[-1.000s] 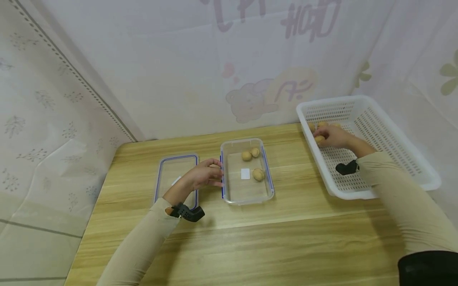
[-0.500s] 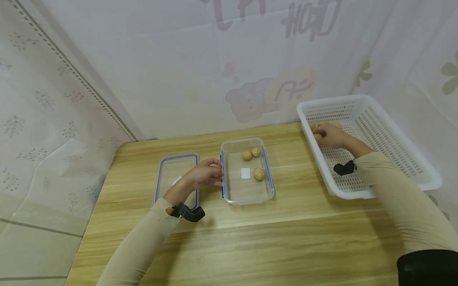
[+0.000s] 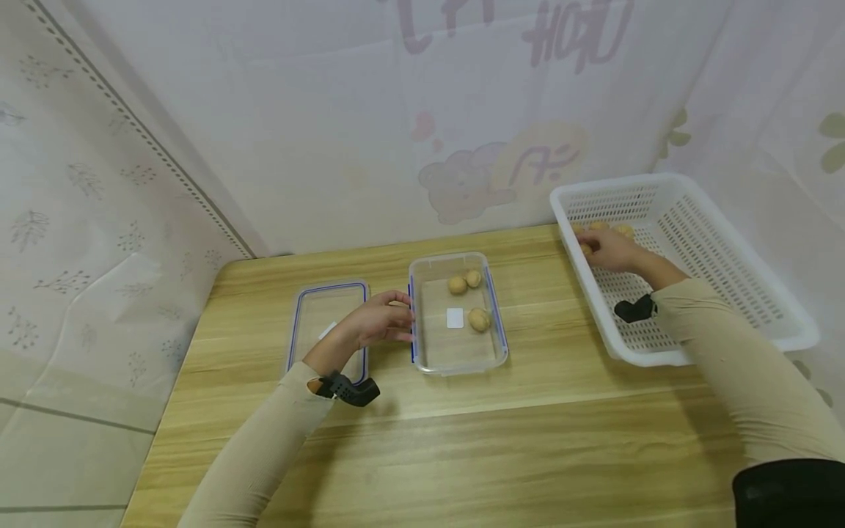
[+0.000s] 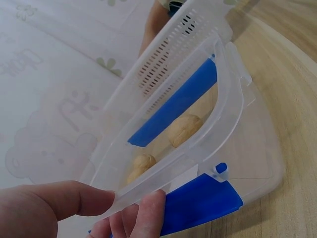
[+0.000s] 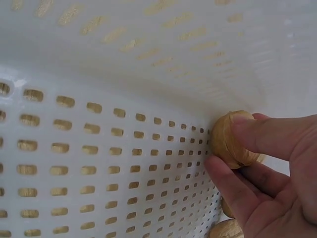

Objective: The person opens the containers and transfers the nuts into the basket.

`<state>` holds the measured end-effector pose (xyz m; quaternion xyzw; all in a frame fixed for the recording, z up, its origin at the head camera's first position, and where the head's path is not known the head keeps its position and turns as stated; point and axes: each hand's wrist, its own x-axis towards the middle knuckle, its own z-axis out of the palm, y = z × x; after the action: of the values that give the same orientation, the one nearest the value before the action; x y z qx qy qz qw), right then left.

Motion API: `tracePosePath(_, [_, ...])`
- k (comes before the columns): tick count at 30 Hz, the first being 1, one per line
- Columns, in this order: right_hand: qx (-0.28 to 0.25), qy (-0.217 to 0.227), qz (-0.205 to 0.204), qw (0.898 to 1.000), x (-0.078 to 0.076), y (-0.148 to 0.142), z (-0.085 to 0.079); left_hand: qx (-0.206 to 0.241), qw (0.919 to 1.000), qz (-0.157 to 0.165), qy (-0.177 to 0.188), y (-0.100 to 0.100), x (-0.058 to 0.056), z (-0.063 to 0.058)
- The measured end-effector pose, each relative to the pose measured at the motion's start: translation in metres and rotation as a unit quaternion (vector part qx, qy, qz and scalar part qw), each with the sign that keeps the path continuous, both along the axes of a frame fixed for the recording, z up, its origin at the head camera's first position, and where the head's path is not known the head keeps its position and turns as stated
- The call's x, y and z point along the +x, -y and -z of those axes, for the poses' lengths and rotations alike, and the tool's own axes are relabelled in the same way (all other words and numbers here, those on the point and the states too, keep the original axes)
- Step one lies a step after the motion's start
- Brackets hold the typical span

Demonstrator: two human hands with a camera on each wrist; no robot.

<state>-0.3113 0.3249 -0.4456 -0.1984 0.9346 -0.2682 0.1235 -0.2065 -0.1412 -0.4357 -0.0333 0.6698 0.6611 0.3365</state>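
Inside the white slotted basket (image 3: pixel 597 312), my right hand (image 3: pixel 614 249) pinches a walnut (image 5: pixel 230 139) between thumb and fingers, low by the side wall. More walnuts (image 5: pixel 227 230) lie below and beyond that hand. My left hand (image 3: pixel 379 323) grips the left side of a clear plastic food container (image 3: pixel 436 348). In the left wrist view its thumb (image 4: pixel 94 199) is at the rim and its fingers are beside a blue latch flap (image 4: pixel 203 203). Three walnuts (image 3: pixel 478 319) sit in the container near a white label (image 3: pixel 455 317).
A clear lid with a blue seal (image 3: pixel 330 287) lies on the wooden table (image 3: pixel 462 455) left of the container, partly under the left hand and wrist. A printed white curtain (image 3: pixel 317 147) hangs behind the table and along both sides.
My right hand has shifted slightly within the basket, its fingers closing further round the walnut. The left hand stays at the container, and the view has tilted a little.
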Motion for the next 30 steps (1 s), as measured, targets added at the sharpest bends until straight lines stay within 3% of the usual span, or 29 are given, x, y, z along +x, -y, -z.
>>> tracePosePath(9, [-0.02,0.022,0.022,0.999,0.002,-0.003,-0.006,0.001,1.0,-0.002,-0.001,-0.001,-0.002,0.001])
tracePosePath(18, [-0.005,0.018,0.033,0.999,0.006,-0.01,-0.021,-0.002,1.0,-0.003,0.002,0.0,-0.001,0.0])
tracePosePath(30, [0.072,-0.014,0.002,0.997,0.016,-0.01,-0.047,-0.002,1.0,0.001,0.001,0.0,0.0,0.0])
